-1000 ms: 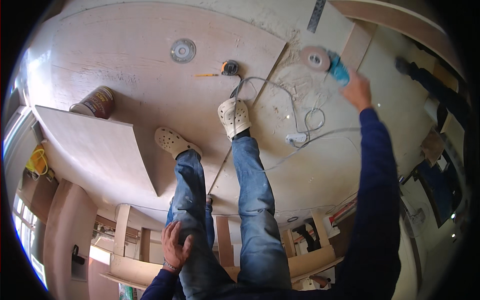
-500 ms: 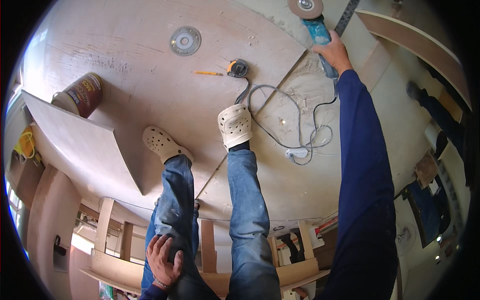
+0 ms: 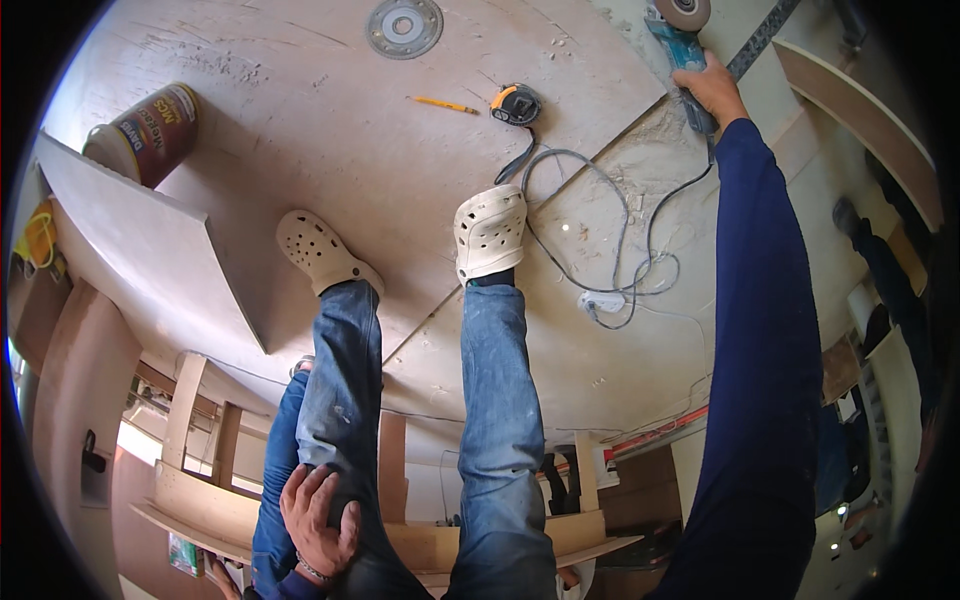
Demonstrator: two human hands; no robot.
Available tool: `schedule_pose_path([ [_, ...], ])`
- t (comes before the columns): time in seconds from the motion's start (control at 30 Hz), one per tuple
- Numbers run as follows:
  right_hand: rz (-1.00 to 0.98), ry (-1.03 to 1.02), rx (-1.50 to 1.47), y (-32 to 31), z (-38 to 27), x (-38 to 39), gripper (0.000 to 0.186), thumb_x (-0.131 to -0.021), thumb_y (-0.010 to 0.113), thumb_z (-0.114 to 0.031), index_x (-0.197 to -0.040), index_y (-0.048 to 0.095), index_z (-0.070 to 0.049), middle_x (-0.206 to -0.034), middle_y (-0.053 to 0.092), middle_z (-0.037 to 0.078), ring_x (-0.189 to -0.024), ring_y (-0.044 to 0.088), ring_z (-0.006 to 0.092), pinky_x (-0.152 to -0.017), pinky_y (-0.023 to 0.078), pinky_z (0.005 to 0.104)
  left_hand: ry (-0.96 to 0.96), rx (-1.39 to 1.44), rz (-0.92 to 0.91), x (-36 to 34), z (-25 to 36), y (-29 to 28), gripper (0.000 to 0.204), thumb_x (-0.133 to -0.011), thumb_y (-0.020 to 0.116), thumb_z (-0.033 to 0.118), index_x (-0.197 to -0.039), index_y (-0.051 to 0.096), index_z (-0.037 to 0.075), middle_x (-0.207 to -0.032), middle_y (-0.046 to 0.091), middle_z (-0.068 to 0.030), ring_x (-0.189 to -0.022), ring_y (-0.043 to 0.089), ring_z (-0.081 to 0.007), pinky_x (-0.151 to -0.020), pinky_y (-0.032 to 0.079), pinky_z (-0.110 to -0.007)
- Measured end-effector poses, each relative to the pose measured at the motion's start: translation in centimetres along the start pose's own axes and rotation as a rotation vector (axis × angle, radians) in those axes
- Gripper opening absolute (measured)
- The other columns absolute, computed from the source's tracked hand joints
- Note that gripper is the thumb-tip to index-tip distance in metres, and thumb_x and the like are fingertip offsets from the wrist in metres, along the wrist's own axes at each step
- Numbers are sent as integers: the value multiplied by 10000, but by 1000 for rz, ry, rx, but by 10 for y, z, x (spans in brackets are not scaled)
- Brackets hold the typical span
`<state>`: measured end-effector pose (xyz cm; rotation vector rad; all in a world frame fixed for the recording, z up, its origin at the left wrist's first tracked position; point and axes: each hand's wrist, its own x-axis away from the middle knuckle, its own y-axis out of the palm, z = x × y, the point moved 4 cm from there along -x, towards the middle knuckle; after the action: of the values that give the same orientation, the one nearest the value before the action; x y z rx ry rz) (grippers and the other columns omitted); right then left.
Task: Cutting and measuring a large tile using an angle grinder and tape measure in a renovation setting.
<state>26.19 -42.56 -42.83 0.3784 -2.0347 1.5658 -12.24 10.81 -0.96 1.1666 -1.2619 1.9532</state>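
My right hand (image 3: 715, 90), arm stretched far forward, is wrapped round the body of a teal angle grinder (image 3: 680, 48) with a round brown disc. The grinder is low by the floor at the far right, just past a panel's corner. My left hand (image 3: 318, 520) lies on my left knee with its fingers apart, holding nothing. Nearer the middle, on the dusty panel (image 3: 370, 160), are a metal cutting disc (image 3: 404, 28), a yellow pencil (image 3: 444, 104) and an orange and black tape measure (image 3: 515, 103).
A dark power cord (image 3: 622, 190) loops from the grinder past my right clog (image 3: 490, 235) to a white socket block (image 3: 603, 301). At left, a maroon bucket (image 3: 160, 130) lies tilted behind a leaning board (image 3: 170, 250). A curved wooden piece (image 3: 860, 125) stands at right.
My view has shifted, so the floor items sit higher and farther right in the picture. My right hand keeps its grip on the grinder; my left hand stays on the knee.
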Motion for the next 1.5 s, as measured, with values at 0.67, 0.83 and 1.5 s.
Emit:
schedule_pose_path([
  [0.67,-360,513,-406,133,-47,526,585,-775,722,-225,-1282,563,18,-1129,674,214,-1013,660,359,-898,523,408,-34,148,121,14,-34,7,385,-857,667,340,-1164,674,108,-1229,647,-95,-1201,546,-322,-989,410,-459],
  [0.83,-72,-96,-284,119,-190,334,482,-797,712,-225,-1220,593,-26,-1052,663,202,-989,636,353,-848,508,439,-46,235,152,18,-56,18,381,-842,673,329,-1145,683,99,-1190,660,-105,-1172,566,-313,-989,418,-445],
  [1.5,-66,-113,50,115,-378,45,823,-616,901,-343,-1270,510,-29,-1197,615,199,-1144,582,348,-961,478,410,-82,393,259,23,-93,23,345,-738,728,180,-1063,693,70,-1116,670,-115,-1109,593,-354,-939,454,-444],
])
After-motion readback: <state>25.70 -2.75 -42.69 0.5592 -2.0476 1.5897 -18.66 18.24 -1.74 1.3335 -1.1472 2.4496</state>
